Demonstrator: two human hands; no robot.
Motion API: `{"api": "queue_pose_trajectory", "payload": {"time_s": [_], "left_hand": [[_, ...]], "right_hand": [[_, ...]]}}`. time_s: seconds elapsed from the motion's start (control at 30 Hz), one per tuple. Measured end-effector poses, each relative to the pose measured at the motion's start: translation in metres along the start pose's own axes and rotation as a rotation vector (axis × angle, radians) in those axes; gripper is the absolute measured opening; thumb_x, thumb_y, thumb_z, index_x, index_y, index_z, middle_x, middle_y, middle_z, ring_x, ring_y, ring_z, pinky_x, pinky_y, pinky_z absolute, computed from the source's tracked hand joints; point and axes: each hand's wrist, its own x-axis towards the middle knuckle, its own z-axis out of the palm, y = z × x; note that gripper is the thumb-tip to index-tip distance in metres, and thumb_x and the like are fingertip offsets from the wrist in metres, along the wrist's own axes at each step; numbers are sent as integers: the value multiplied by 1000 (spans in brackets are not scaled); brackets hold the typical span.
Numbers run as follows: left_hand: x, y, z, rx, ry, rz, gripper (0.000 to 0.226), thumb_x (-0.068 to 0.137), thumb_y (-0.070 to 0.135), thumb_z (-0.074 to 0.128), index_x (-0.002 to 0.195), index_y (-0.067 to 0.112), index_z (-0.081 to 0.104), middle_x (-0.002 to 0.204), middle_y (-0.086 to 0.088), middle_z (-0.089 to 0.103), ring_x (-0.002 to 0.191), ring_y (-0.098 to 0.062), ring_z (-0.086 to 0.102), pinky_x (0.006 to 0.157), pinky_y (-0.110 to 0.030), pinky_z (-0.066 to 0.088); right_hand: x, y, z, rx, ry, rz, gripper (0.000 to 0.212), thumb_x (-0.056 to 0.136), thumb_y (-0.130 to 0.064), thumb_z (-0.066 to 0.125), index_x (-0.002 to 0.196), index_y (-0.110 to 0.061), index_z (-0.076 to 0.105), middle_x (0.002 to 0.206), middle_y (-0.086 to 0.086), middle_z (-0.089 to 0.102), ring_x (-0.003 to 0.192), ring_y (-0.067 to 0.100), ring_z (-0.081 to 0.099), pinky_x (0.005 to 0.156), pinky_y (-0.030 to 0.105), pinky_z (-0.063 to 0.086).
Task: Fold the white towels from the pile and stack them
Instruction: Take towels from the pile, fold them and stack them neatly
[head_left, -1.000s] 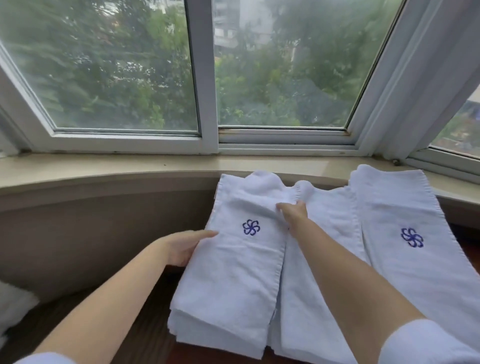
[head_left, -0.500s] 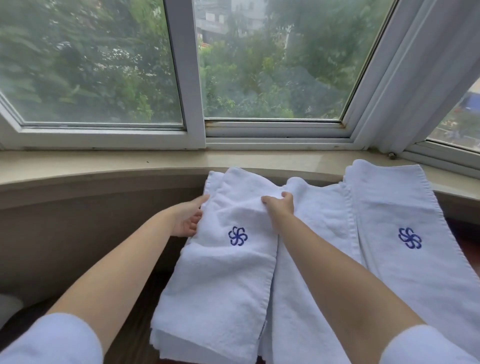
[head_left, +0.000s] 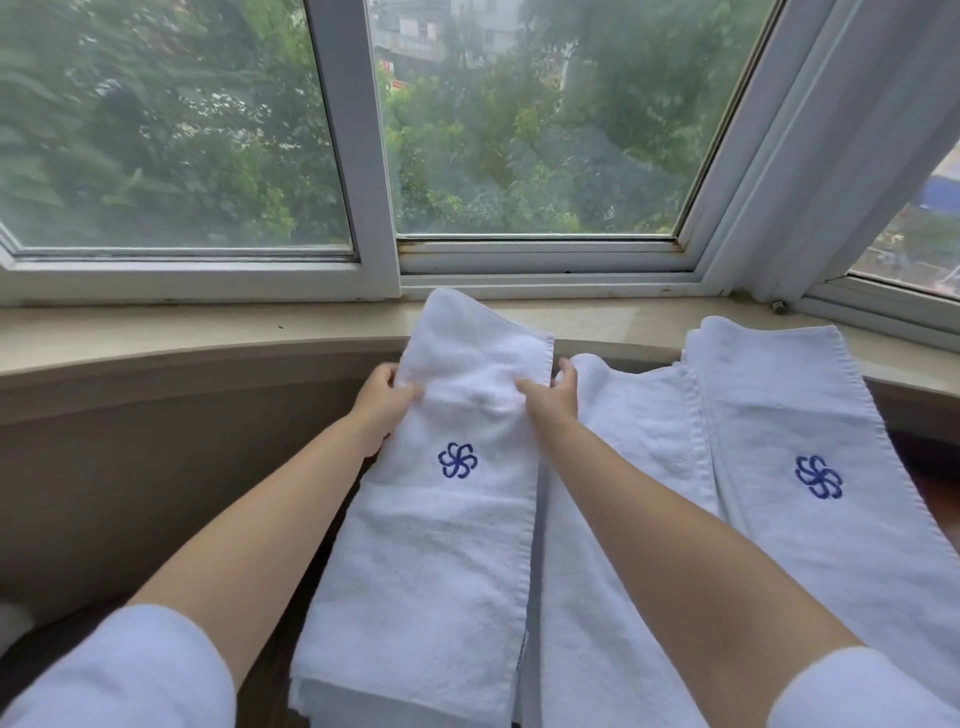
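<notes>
A long white towel (head_left: 447, 561) with a blue flower mark lies folded lengthwise in front of me, its far end raised over the window sill. My left hand (head_left: 382, 397) grips its left edge near the top. My right hand (head_left: 550, 392) pinches its right edge at the same height. Beside it on the right lies a second white towel (head_left: 639, 457) without a visible mark. A third towel (head_left: 810, 457) with a blue flower mark lies at the far right, its top resting on the sill.
A beige window sill (head_left: 208, 332) curves across the view below a white-framed window (head_left: 363, 156). A dark wooden surface (head_left: 935, 478) shows at the right edge. Something white (head_left: 13, 621) sits at the far left.
Both hands slid up the left towel and took hold of its edges. Its far end has risen and now stands over the sill.
</notes>
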Motion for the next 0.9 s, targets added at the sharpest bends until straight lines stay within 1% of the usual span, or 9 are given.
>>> {"api": "queue_pose_trajectory", "payload": {"time_s": [0.13,0.23,0.33,0.4,0.53,0.7,0.77,0.87,0.9], "left_hand": [[-17,-20,-17,38,-71,-184,14,84,13,71,89,16,58,97,-8,67,78,-21,67,56,-28,53],[-35,-27,-27,77,-167,-245,23,82,16,76,98,12,60,97,-8,70,80,-23,71,58,-31,56],[-60,-33,-29,108,-230,-288,23,82,14,76,101,12,62,92,-7,73,75,-22,73,56,-31,56],[-76,-37,-30,134,-230,-282,25,83,13,74,106,12,63,92,-7,73,73,-21,73,55,-30,56],[-109,-44,-37,211,-258,-303,36,87,16,71,120,13,58,109,-10,69,93,-27,70,69,-36,56],[-150,-48,-52,337,-210,-342,39,82,35,75,114,22,57,108,-4,67,96,-24,66,70,-37,53],[-166,-57,-52,370,-183,-364,38,80,41,75,108,25,56,105,-2,66,94,-22,64,70,-36,51],[-186,-79,-41,443,-80,-303,41,78,33,78,106,23,50,99,3,59,87,-15,58,68,-30,46],[-190,-84,-36,450,-21,-273,45,77,29,79,108,21,48,102,2,57,87,-15,56,69,-30,45]], "right_hand": [[-19,24,-3,-121,2,101,65,82,-12,60,141,-19,32,121,0,54,101,20,58,86,34,52],[-42,30,-7,-137,17,98,60,81,-15,59,135,-22,34,104,-5,52,92,18,56,75,28,46],[-74,41,-12,-221,0,101,60,80,-17,58,135,-22,33,100,-2,51,90,22,55,74,28,44],[-98,51,-14,-264,-23,85,60,81,-17,58,135,-20,33,106,1,56,96,25,57,78,28,45],[-142,69,-18,-294,-67,71,69,81,-19,58,142,-21,27,125,5,56,105,26,57,90,30,47],[-175,68,-24,-280,-73,30,64,86,-21,54,144,-21,26,132,9,51,113,29,54,95,32,45],[-185,70,-31,-272,-119,63,68,85,-22,55,146,-21,23,127,7,53,106,28,57,87,31,48],[-207,80,-46,-449,-249,220,77,87,-16,55,150,-19,10,95,2,51,69,15,55,50,22,44],[-211,84,-51,-520,-264,231,76,88,-16,54,151,-16,12,90,1,48,63,12,52,45,21,42]]}}
